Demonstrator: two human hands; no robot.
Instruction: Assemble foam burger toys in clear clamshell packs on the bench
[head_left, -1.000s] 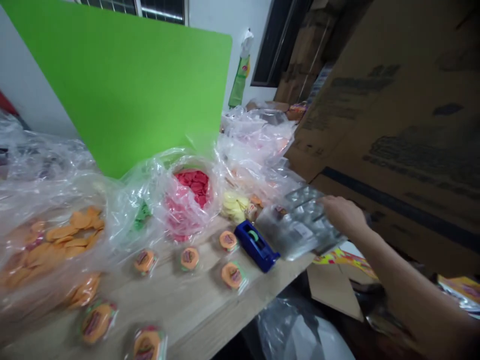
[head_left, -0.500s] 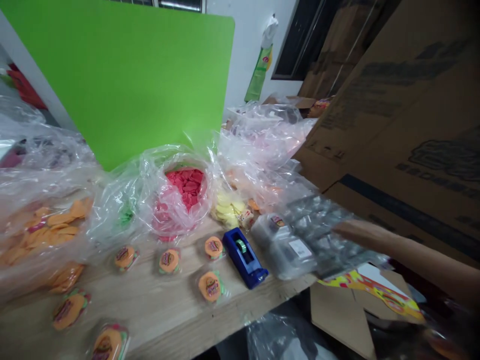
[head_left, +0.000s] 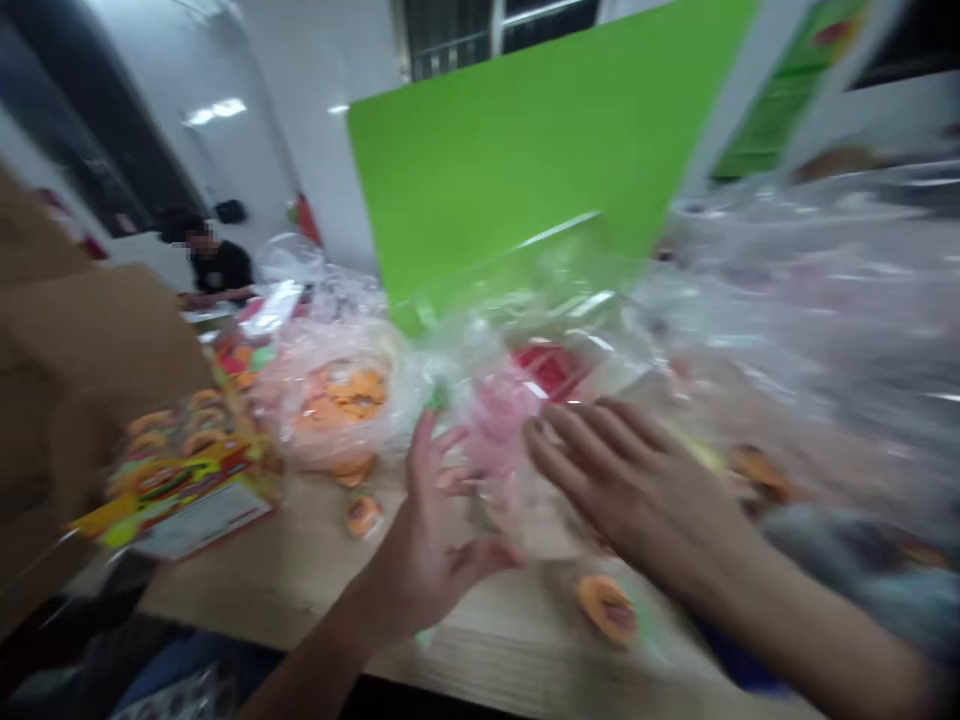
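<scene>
Both hands are blurred by motion. My left hand (head_left: 427, 540) is spread open beside a clear plastic bag of pink-red pieces (head_left: 551, 370), its fingertips close to the bag's pink side. My right hand (head_left: 630, 490) lies flat against the same bag, with nothing gripped. Below it on the wooden table (head_left: 225, 590), a wrapped orange burger-shaped sweet (head_left: 607, 608) sits near my fingers. Another wrapped sweet (head_left: 364, 516) lies left of my left hand. A bag of orange pieces (head_left: 337, 400) stands further left.
A seated person in a black shirt (head_left: 217, 265) works at the far end. Printed yellow-red packaging (head_left: 180, 490) and brown cardboard (head_left: 82, 370) lie left. A green board (head_left: 525, 150) stands behind the bags. A blue tape dispenser (head_left: 739, 665) shows beneath my right forearm.
The view has swung sharply left. My right hand has left the grey pack at the right. Both hands now sit at the pink-red bag.
</scene>
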